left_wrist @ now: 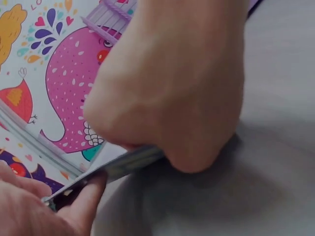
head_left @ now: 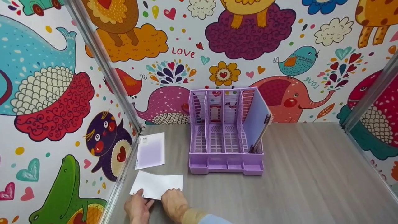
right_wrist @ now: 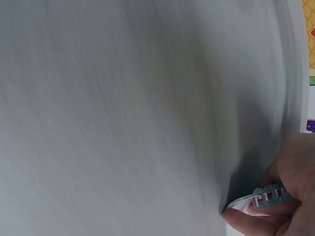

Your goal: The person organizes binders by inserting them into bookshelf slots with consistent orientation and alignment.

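Observation:
A small spiral notebook [head_left: 159, 184] with a white face up lies near the front left of the table. At its lower left corner my left hand [head_left: 138, 207] pinches the edge, thumb below and fingers above; the left wrist view also shows this hand [left_wrist: 47, 209] on the notebook's thin edge [left_wrist: 133, 164]. My right hand [head_left: 174, 201], fingers curled, grips the lower right part of the same notebook; its fingertips are hidden. A teal coil binding [right_wrist: 271, 195] shows beside a hand in the right wrist view; I cannot tell which hand.
Beyond the notebook lies a second, pale purple notebook [head_left: 151, 151]. A purple file organizer [head_left: 226, 158] stands against the patterned back wall, with a coil-bound notebook [head_left: 256, 119] upright in its right compartment. Metal frame posts [head_left: 102, 59] edge the walls.

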A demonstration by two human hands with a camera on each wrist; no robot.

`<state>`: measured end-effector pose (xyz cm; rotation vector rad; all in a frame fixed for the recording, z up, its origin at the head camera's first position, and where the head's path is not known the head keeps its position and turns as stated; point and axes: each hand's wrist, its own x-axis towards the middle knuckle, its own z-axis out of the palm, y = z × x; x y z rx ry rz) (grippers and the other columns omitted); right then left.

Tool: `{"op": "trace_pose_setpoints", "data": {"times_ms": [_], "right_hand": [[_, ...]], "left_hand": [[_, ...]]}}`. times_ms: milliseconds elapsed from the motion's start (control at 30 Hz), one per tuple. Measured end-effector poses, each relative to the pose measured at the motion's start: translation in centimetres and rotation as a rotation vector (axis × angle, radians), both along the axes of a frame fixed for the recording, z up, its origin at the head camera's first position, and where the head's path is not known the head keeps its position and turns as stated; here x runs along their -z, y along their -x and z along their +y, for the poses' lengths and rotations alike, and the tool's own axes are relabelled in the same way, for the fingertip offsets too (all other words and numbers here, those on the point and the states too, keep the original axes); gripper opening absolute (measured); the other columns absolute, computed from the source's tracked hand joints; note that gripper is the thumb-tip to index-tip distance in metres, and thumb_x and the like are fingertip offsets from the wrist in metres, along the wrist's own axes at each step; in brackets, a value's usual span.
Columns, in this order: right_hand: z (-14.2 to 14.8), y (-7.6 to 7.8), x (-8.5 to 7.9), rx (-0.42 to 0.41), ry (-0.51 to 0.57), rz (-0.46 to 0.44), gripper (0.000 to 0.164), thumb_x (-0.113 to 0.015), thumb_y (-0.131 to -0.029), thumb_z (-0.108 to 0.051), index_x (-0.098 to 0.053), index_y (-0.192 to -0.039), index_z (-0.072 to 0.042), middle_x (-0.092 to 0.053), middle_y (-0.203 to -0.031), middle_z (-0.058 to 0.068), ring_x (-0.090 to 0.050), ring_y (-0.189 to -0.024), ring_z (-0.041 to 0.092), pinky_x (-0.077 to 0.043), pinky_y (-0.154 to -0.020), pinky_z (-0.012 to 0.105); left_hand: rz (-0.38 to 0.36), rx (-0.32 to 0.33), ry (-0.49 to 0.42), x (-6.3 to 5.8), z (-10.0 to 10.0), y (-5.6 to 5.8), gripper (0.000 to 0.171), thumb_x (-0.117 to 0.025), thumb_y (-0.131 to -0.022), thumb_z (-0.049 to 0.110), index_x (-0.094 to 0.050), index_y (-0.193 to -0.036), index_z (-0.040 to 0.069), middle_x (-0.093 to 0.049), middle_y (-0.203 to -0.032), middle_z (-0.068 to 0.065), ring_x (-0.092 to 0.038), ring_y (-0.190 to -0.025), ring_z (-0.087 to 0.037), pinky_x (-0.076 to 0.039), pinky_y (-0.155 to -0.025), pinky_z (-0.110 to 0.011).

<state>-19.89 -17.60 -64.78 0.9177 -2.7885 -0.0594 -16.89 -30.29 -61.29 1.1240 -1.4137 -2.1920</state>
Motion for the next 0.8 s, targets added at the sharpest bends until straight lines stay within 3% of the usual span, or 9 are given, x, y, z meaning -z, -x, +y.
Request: {"op": "trace_pose_setpoints", "data": {"times_ms": [67,100,167,267,400,567,700,767,800], "right_hand": [[0.1,0.0,0.0,0.016,0.029,-0.005,0.007,-0.084,-0.093,-0.023,-0.081,-0.091,-0.017,-0.077,-0.081,-0.006,-0.074,-0.077,0.010,-0.061,-0.072,0.025],[0.1,0.1,-0.1,0.024,0.048,-0.008,0.012,-0.085,-0.093,-0.023,-0.081,-0.097,-0.013,-0.078,-0.082,-0.004,-0.075,-0.077,0.011,-0.062,-0.072,0.026],[0.1,0.4,0.1,0.034,0.097,-0.026,0.026,-0.085,-0.093,-0.023,-0.079,-0.109,-0.004,-0.079,-0.083,0.001,-0.077,-0.077,0.014,-0.064,-0.071,0.028],[-0.2,1.3,1.3,0.040,0.193,-0.033,0.032,-0.081,-0.095,-0.020,-0.074,-0.115,0.004,-0.080,-0.081,0.007,-0.080,-0.075,0.019,-0.066,-0.066,0.033],[-1.0,3.7,4.3,0.033,0.287,-0.006,0.018,-0.079,-0.091,-0.017,-0.073,-0.100,-0.003,-0.077,-0.076,0.004,-0.078,-0.069,0.020,-0.063,-0.057,0.038],[-1.0,5.1,4.2,0.070,0.296,-0.093,0.016,-0.086,-0.085,-0.018,-0.071,-0.088,-0.013,-0.076,-0.079,0.002,-0.078,-0.071,0.023,-0.063,-0.059,0.039],[-0.4,5.3,3.2,0.095,0.342,-0.166,0.013,-0.081,-0.088,-0.014,-0.068,-0.087,-0.013,-0.077,-0.080,0.005,-0.079,-0.071,0.026,-0.063,-0.058,0.040],[-0.2,5.5,3.7,0.093,0.362,-0.146,0.013,-0.079,-0.086,-0.012,-0.067,-0.088,-0.014,-0.077,-0.079,0.004,-0.078,-0.071,0.026,-0.062,-0.057,0.041],[0.1,5.3,2.7,0.101,0.369,-0.169,0.012,-0.079,-0.088,-0.012,-0.067,-0.090,-0.013,-0.077,-0.081,0.006,-0.079,-0.073,0.027,-0.063,-0.060,0.041]], "left_hand": [[-0.006,-0.020,0.035,-0.3,0.4,0.1,0.043,-0.057,-0.109,0.005,-0.052,-0.142,-0.022,-0.075,-0.098,-0.010,-0.075,-0.083,-0.008,-0.069,-0.067,-0.035],[-0.007,-0.031,0.056,-0.4,0.6,0.2,0.042,-0.058,-0.109,0.006,-0.054,-0.141,-0.021,-0.075,-0.095,-0.009,-0.075,-0.083,-0.008,-0.068,-0.066,-0.034],[-0.018,-0.036,0.104,-0.8,1.1,0.3,0.043,-0.058,-0.110,0.008,-0.056,-0.141,-0.021,-0.077,-0.101,-0.015,-0.074,-0.084,-0.007,-0.067,-0.064,-0.032],[-0.043,-0.041,0.173,-1.4,1.7,0.4,0.042,-0.060,-0.110,0.009,-0.060,-0.139,-0.021,-0.077,-0.110,-0.021,-0.073,-0.083,-0.006,-0.065,-0.060,-0.030],[-0.069,-0.042,0.262,-2.5,2.7,0.8,0.032,-0.062,-0.110,0.011,-0.068,-0.124,-0.017,-0.078,-0.094,-0.009,-0.068,-0.073,-0.007,-0.058,-0.056,-0.027],[-0.047,-0.046,0.381,-3.6,4.2,1.4,0.021,-0.065,-0.108,0.010,-0.072,-0.099,-0.008,-0.069,-0.070,0.006,-0.059,-0.061,-0.011,-0.048,-0.053,-0.026],[-0.040,-0.048,0.547,-4.1,5.2,1.6,0.024,-0.070,-0.103,0.010,-0.072,-0.084,-0.005,-0.068,-0.061,0.002,-0.056,-0.058,-0.011,-0.044,-0.053,-0.025],[-0.049,-0.057,0.646,-4.3,5.6,1.6,0.027,-0.072,-0.101,0.010,-0.071,-0.077,-0.003,-0.068,-0.062,-0.001,-0.053,-0.060,-0.013,-0.041,-0.056,-0.026],[-0.056,-0.066,0.688,-4.4,5.8,1.6,0.028,-0.073,-0.100,0.009,-0.070,-0.075,-0.001,-0.068,-0.062,-0.001,-0.052,-0.061,-0.013,-0.040,-0.058,-0.026]]}}
